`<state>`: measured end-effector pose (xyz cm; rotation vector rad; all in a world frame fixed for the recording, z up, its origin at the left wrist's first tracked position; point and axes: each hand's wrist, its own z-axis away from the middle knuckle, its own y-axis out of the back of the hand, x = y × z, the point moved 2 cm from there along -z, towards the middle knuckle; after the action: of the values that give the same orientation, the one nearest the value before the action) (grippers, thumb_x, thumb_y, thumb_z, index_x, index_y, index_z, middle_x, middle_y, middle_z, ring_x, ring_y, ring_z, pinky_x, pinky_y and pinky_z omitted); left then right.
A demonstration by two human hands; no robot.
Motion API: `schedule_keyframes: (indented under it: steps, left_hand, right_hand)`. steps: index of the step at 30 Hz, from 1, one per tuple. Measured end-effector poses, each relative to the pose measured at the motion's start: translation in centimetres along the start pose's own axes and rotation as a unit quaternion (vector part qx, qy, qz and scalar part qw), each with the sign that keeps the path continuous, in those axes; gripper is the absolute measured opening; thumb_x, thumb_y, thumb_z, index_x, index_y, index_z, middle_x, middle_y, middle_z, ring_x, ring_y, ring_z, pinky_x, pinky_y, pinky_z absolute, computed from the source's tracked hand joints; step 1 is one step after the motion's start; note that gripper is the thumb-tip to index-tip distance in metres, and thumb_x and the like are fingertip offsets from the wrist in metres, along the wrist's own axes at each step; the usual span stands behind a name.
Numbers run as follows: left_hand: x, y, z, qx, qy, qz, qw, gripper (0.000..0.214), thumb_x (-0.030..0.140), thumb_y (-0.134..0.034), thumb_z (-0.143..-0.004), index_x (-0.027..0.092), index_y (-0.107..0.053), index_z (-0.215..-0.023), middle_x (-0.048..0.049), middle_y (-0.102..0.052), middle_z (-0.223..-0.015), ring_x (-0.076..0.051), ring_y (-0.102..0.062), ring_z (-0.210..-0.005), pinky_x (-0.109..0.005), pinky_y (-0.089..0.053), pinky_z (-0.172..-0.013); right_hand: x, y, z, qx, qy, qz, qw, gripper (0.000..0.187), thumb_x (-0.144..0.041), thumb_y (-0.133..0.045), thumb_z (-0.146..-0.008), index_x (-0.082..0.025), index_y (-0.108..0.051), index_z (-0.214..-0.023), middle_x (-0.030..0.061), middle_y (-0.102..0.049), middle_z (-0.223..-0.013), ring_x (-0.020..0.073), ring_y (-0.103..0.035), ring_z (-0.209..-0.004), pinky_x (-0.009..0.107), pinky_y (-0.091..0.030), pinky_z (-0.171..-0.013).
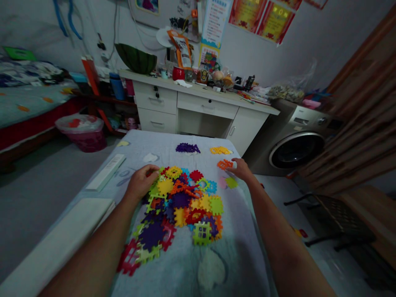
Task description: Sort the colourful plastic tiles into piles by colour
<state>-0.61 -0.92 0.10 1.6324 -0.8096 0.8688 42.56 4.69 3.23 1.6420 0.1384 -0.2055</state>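
Observation:
A heap of colourful plastic interlocking tiles (181, 201) with toothed edges lies in the middle of the cloth-covered table (241, 255). At the heap's far left edge, my left hand (144, 179) has its fingers curled against the tiles; what they pinch, if anything, is hidden. Away to the right, my right hand (240, 168) is closed on an orange interlocking tile (224, 164), low over the table. Just beyond it sits a small group of yellow tiles (220, 150). A stack of purple tiles (187, 148) is further left, near the far edge.
Along the table's left side lie a long white box (107, 172) and a larger white board (62, 247). Behind the table stands a cluttered white desk (157, 99), with a washing machine (287, 140) to its right. A pink bin (83, 134) is on the floor at left.

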Motion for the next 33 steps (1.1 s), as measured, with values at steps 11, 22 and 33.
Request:
schedule_keyframes:
  steps: [11,22,33]
  left_hand:
    - [-0.4,-0.3,-0.2,0.012,-0.015,0.015,1.0,0.034,0.047,-0.057,-0.07,0.02,-0.067,-0.088,-0.0032,-0.071,-0.083,-0.021,-0.064,-0.077,-0.03,-0.05,-0.071]
    - [-0.1,-0.3,-0.2,0.004,-0.027,0.004,1.0,0.032,0.045,-0.055,-0.07,0.02,-0.067,-0.085,-0.0025,-0.071,-0.082,-0.019,-0.064,-0.077,-0.028,-0.05,-0.072]
    - [0.7,0.2,-0.3,-0.036,0.017,0.032,0.999,0.044,0.057,-0.057,-0.068,0.019,-0.069,-0.088,-0.0044,-0.071,-0.088,-0.021,-0.063,-0.083,-0.03,-0.049,-0.074]
  right_hand:
    - [-0.1,-0.2,6.8,-0.073,0.048,-0.013,0.996,0.052,-0.042,-0.076,-0.074,-0.017,-0.063,-0.118,0.0105,-0.062,-0.109,0.0198,-0.06,-0.095,0.029,-0.046,-0.085]
    - [-1.5,0.6,7.6,0.004,-0.023,0.018,1.0,0.051,-0.036,-0.071,-0.078,-0.016,-0.061,-0.125,0.0163,-0.058,-0.124,0.027,-0.056,-0.115,0.037,-0.043,-0.096]
    - [-9.8,-2.0,9.5,-0.045,0.159,-0.083,0.983,0.037,-0.028,-0.067,-0.082,-0.018,-0.066,-0.118,0.0107,-0.064,-0.118,0.0229,-0.057,-0.109,0.036,-0.039,-0.097]
